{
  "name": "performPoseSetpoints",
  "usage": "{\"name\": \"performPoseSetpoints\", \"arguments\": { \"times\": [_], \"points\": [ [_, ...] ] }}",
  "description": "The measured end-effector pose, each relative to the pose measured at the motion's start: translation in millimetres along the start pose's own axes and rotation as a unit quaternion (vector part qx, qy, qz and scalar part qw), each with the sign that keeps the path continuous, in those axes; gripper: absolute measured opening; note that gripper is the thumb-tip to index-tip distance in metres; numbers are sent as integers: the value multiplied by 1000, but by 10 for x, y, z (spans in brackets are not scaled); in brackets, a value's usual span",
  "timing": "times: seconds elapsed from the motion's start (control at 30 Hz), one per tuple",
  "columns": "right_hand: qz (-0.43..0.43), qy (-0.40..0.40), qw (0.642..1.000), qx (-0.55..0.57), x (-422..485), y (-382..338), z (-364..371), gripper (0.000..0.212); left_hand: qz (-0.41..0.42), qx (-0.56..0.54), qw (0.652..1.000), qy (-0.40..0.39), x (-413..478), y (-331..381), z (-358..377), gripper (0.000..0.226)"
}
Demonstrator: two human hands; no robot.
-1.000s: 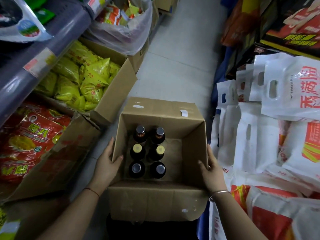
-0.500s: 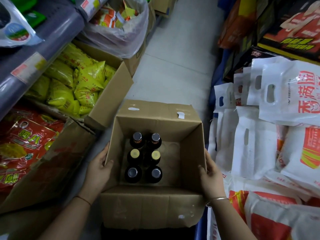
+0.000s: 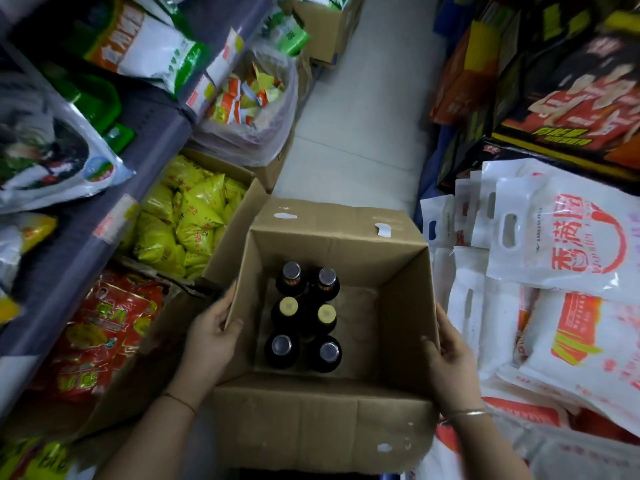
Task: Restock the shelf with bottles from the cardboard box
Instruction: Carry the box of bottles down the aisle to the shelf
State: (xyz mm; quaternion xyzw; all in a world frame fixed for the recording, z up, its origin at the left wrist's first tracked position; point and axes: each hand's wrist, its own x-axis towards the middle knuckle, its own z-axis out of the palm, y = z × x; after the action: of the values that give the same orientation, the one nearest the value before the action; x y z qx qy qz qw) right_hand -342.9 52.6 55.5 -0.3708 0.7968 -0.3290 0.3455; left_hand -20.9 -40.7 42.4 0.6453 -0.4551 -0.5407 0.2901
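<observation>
An open cardboard box (image 3: 322, 431) is held in front of me above the aisle floor. Several dark bottles (image 3: 303, 317) stand upright in two rows against its left side; the right half of the box is bare. My left hand (image 3: 207, 341) grips the box's left wall, thumb over the rim. My right hand (image 3: 450, 355) grips the right wall the same way. A grey shelf (image 3: 152, 123) with snack bags runs along the left.
Open cartons of yellow packets (image 3: 187, 220) and red packets (image 3: 100, 327) sit on the floor at the left. White handled bags (image 3: 554, 244) are stacked on the right, with printed boxes (image 3: 568, 98) above them. A tiled aisle floor (image 3: 360, 133) runs ahead.
The view has tilted up, showing more of the left shelf. The box has shifted slightly right and up in the view, with both hands still on its side walls.
</observation>
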Motion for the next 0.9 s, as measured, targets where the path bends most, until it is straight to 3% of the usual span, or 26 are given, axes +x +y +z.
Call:
{"name": "performPoseSetpoints", "arguments": {
  "times": [0.17,0.47,0.67,0.9],
  "points": [
    [11,9,1000,7,-57,-743,-641,65,-12,-10,1000,-17,-246,996,-82,64],
    [-37,19,999,12,391,-2616,-1809,58,57,17,998,10,-332,3377,-199,53],
    [-34,46,998,22,875,-3460,-2265,63,83,36,996,5,26,4401,-215,50],
    [-26,85,996,26,1841,-4211,-2406,61,100,57,993,-20,1091,5377,-168,48]
  ]
}}
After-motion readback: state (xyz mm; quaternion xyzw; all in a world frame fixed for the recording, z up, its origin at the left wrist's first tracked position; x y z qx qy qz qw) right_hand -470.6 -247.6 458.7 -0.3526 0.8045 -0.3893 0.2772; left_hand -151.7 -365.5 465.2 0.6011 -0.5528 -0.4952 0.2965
